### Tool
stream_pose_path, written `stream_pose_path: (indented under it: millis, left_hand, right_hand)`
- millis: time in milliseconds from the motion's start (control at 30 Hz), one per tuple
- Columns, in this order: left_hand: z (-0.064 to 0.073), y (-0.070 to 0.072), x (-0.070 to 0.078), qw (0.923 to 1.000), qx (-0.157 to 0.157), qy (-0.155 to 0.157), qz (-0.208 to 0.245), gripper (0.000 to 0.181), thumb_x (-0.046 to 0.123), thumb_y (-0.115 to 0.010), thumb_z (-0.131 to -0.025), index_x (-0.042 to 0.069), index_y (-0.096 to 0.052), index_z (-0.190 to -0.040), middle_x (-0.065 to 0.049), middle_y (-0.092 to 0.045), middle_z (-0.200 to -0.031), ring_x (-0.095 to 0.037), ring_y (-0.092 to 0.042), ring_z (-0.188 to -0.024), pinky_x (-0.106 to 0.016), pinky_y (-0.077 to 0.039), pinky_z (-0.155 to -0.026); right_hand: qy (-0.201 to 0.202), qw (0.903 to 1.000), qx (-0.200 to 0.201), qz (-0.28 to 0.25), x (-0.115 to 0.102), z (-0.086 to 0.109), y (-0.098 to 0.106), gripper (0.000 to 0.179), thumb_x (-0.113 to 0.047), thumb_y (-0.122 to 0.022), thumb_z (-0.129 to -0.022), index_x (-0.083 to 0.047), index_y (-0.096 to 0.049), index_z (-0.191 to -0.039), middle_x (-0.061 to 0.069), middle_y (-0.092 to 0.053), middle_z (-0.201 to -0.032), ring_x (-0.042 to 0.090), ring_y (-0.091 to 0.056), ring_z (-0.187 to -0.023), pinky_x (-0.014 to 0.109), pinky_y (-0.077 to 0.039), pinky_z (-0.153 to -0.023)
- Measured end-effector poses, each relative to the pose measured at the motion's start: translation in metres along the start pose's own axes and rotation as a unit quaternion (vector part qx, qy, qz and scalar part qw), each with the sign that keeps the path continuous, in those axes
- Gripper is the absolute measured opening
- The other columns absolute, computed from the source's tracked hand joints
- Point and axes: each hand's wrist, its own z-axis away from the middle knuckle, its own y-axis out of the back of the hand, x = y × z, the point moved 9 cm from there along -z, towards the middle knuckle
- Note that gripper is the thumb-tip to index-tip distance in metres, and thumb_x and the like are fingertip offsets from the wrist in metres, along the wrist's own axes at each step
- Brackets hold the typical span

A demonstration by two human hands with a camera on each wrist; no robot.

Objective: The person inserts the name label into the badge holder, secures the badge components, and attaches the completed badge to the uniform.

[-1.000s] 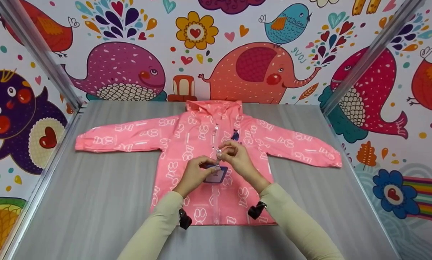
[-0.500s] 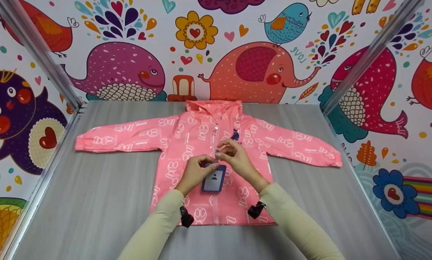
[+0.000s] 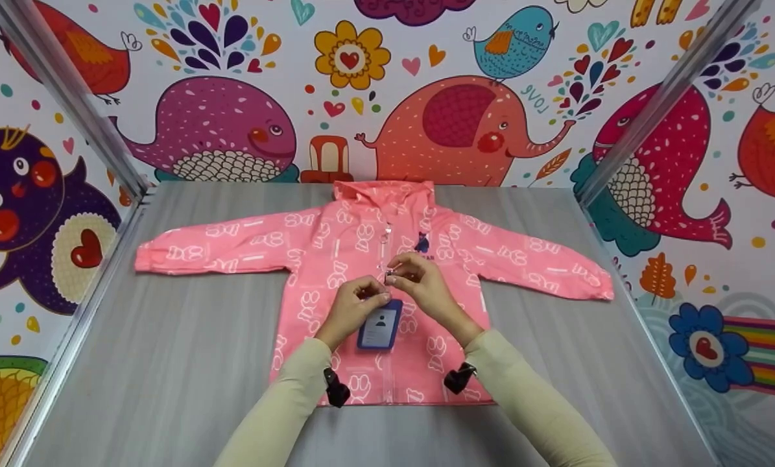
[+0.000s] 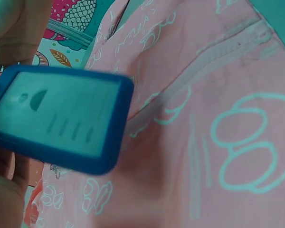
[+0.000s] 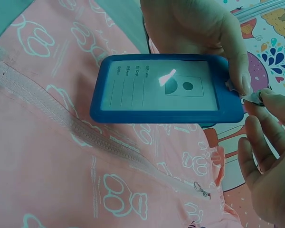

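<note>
A blue ID badge holder with a white card in it hangs over the front of a pink jacket. My left hand pinches the strap at the holder's top between thumb and fingertips. Just above, my right hand pinches a small metal clip joined to that strap. The right wrist view has the card facing the camera, with the holder apart from the cloth. In the left wrist view the badge holder partly hides my left hand. Fingers cover much of the clip.
The jacket lies flat, sleeves spread, on a grey table. Its zipper runs down the middle, with a pull near the collar. Metal posts and cartoon-printed walls surround the table.
The badge holder has swung down from a tilted position and now hangs face-up below my hands. Both hands have shifted slightly, keeping their pinch.
</note>
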Motion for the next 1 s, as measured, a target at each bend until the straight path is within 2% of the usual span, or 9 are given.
stream_pose_path:
  millis: [267,467,600,833,1000]
  left_hand:
    - [0.000,-0.002,-0.003,1.0000,-0.002,0.006,0.005,0.007,0.000,-0.067,-0.084,-0.007,-0.067,-0.085,-0.017,-0.069,-0.085,-0.005,-0.059,-0.076,-0.020,-0.049,-0.077]
    - [0.000,-0.005,-0.008,0.9996,-0.011,0.015,0.021,0.010,0.002,-0.068,-0.086,-0.007,-0.067,-0.088,-0.012,-0.069,-0.086,-0.006,-0.058,-0.077,-0.020,-0.048,-0.076]
    - [-0.001,-0.007,-0.010,0.9992,-0.015,0.017,0.033,0.011,0.003,-0.068,-0.088,-0.008,-0.067,-0.090,-0.013,-0.069,-0.087,-0.005,-0.058,-0.076,-0.019,-0.048,-0.074]
    - [-0.001,-0.010,-0.008,0.9997,-0.018,0.012,0.013,0.012,0.004,-0.069,-0.087,-0.007,-0.070,-0.092,-0.024,-0.071,-0.093,-0.005,-0.059,-0.076,-0.019,-0.049,-0.074]
    - [-0.002,-0.011,-0.008,0.9999,-0.012,0.009,-0.006,0.013,0.004,-0.071,-0.087,-0.007,-0.072,-0.092,-0.025,-0.072,-0.095,-0.005,-0.061,-0.077,-0.019,-0.051,-0.075]
  right_hand:
    - [0.008,1.0000,-0.002,0.001,0.001,0.001,0.000,0.023,0.007,-0.067,-0.086,0.011,-0.062,-0.108,0.034,-0.067,-0.095,0.009,-0.066,-0.081,0.018,-0.054,-0.075]
    - [-0.001,0.9999,0.000,0.017,0.003,0.001,0.000,0.023,0.003,-0.067,-0.088,0.009,-0.063,-0.110,0.031,-0.068,-0.094,0.010,-0.065,-0.079,0.018,-0.052,-0.074]
    - [-0.013,0.9998,0.004,0.013,0.006,0.001,0.002,0.025,0.001,-0.066,-0.090,0.009,-0.063,-0.113,0.033,-0.067,-0.092,0.012,-0.065,-0.077,0.019,-0.054,-0.074]
    - [-0.019,0.9996,0.005,0.019,0.009,0.002,0.004,0.027,-0.001,-0.066,-0.090,0.007,-0.066,-0.116,0.031,-0.069,-0.093,0.013,-0.067,-0.078,0.019,-0.055,-0.076]
    - [-0.017,0.9989,0.011,0.044,0.010,0.002,0.006,0.027,-0.004,-0.070,-0.089,0.007,-0.068,-0.114,0.026,-0.073,-0.098,0.018,-0.071,-0.085,0.018,-0.055,-0.077]
